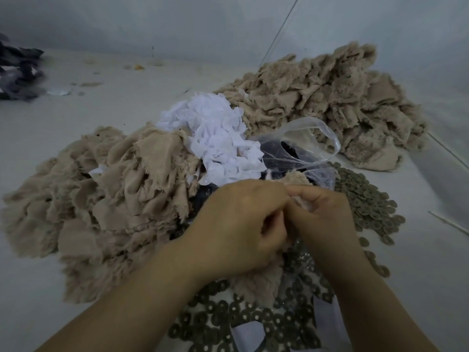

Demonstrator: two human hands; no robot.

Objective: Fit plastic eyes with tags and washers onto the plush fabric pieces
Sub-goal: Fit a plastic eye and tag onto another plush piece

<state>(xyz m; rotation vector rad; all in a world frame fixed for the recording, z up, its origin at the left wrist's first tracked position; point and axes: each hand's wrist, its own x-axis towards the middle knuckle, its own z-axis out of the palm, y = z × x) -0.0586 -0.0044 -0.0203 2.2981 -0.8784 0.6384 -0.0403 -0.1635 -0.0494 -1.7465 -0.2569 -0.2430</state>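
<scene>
Both hands meet at the centre over one beige plush piece. My left hand curls its fingers round the fabric, and my right hand pinches it at the top. Whatever sits between the fingertips is hidden. A heap of white tags lies behind the hands. Dark round washers are spread below and to the right. A clear plastic bag holds dark parts, likely the eyes.
A large pile of beige plush pieces lies to the left and another pile at the back right. Dark fabric sits at the far left. Thin sticks lie on the white table's right side.
</scene>
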